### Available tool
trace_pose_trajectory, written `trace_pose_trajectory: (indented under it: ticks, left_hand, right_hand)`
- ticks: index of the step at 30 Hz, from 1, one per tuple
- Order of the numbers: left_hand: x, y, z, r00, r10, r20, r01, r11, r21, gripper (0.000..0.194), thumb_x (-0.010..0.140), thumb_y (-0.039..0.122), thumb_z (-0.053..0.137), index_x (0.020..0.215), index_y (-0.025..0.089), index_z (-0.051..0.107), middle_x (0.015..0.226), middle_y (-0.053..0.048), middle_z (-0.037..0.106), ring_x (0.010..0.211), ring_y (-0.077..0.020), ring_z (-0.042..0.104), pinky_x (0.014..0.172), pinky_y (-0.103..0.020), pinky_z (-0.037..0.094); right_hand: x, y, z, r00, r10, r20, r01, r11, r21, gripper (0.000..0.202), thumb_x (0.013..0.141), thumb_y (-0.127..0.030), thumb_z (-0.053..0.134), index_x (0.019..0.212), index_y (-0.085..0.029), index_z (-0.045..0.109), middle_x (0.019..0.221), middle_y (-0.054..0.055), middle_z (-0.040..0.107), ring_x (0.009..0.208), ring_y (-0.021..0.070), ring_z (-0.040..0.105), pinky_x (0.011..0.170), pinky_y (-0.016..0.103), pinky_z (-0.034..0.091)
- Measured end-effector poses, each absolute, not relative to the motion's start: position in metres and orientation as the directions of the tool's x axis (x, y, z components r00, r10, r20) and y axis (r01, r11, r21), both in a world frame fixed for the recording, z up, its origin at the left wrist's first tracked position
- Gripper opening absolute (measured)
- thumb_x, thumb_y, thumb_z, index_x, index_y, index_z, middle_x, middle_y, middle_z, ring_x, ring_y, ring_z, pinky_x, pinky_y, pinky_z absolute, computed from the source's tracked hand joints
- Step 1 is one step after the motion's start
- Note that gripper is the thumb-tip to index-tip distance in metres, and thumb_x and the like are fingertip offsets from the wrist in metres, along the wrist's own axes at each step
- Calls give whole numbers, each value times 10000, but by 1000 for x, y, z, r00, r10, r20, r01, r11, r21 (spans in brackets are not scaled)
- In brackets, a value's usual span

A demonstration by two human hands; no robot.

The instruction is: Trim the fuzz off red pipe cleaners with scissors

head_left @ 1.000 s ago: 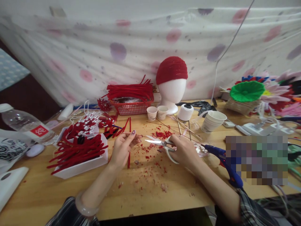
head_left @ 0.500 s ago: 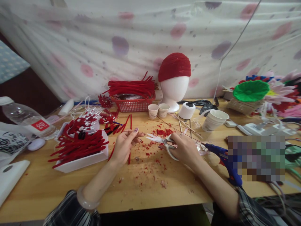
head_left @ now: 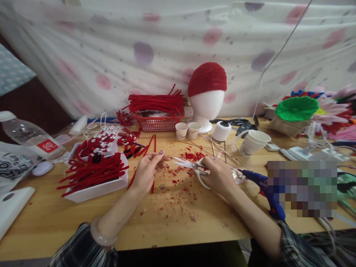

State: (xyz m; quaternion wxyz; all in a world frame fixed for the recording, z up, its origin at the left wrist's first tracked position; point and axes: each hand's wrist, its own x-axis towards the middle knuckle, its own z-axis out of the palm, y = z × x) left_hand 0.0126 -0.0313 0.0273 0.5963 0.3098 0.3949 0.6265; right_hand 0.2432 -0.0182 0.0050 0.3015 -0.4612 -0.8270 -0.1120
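My right hand (head_left: 218,176) grips a pair of scissors (head_left: 194,165) by the pale handles. The blades are parted and point left, their tips close to the fingers of my left hand (head_left: 147,170). Between its thumb and fingertips my left hand pinches a thin, dark reddish wire (head_left: 167,157), partly hidden by the fingers. Red fuzz clippings (head_left: 191,156) lie in a pile behind the blades and scatter over the wooden table (head_left: 167,230) below. A few red fuzzy stems (head_left: 154,144) lie behind and under my left hand.
At left stand a white box of red fuzzy stems (head_left: 96,189) and a plastic bottle (head_left: 33,137). Behind are a red basket (head_left: 158,124), a foam head (head_left: 205,105), paper cups (head_left: 181,130) and a thread spool (head_left: 221,131). A blue glue gun (head_left: 257,178) lies right.
Both hands keep nearly the same place, with the scissors still parted near the left fingertips. The view has shifted very slightly.
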Motion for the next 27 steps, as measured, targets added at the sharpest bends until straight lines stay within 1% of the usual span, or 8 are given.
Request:
trace_pose_trajectory:
  ticks: [6,9,13,19,22,27]
  left_hand:
    - [13,-30,26,-112,990,-89,-499,21,867,241,632,279,777,713,136,600,639,-21,708,545,-67,587,555,-171,462]
    - [13,-30,26,-111,990,-83,-494,17,869,240,634,283,775,712,134,604,651,-27,713,549,-68,588,561,-173,463]
    - [13,-31,27,-111,989,-101,-503,32,864,237,630,279,776,708,134,606,651,-29,714,539,-67,584,565,-178,465]
    - [13,-32,26,-60,990,-127,-539,75,839,209,639,261,773,716,126,633,650,-37,717,540,-64,586,566,-166,468]
    - [13,-32,26,-45,989,-139,-551,92,830,193,644,249,771,716,123,644,657,-41,718,544,-64,585,569,-166,477]
    - [14,-33,27,-35,985,-170,-563,121,817,182,638,234,775,709,119,653,653,-42,716,525,-61,574,573,-173,493]
  right_hand:
    - [243,-19,7,-395,685,611,825,557,-91,167,779,-314,580,683,-206,494,609,22,591,576,145,509,540,247,278]
    - [242,-20,8,-404,680,612,820,566,-88,179,787,-321,577,678,-205,495,598,17,587,570,140,504,541,244,284]
    - [241,-21,7,-402,684,609,820,565,-93,187,789,-344,582,701,-200,503,631,20,600,582,141,508,548,246,291]
    - [241,-21,4,-394,692,605,832,548,-85,154,790,-333,571,743,-196,517,681,31,608,614,155,524,566,257,305]
    - [242,-18,3,-383,698,605,839,537,-88,125,770,-302,586,754,-193,527,700,39,617,627,163,541,571,259,311]
    - [244,-18,3,-381,693,613,830,548,-103,60,720,-208,580,746,-197,527,695,32,622,633,156,554,576,248,322]
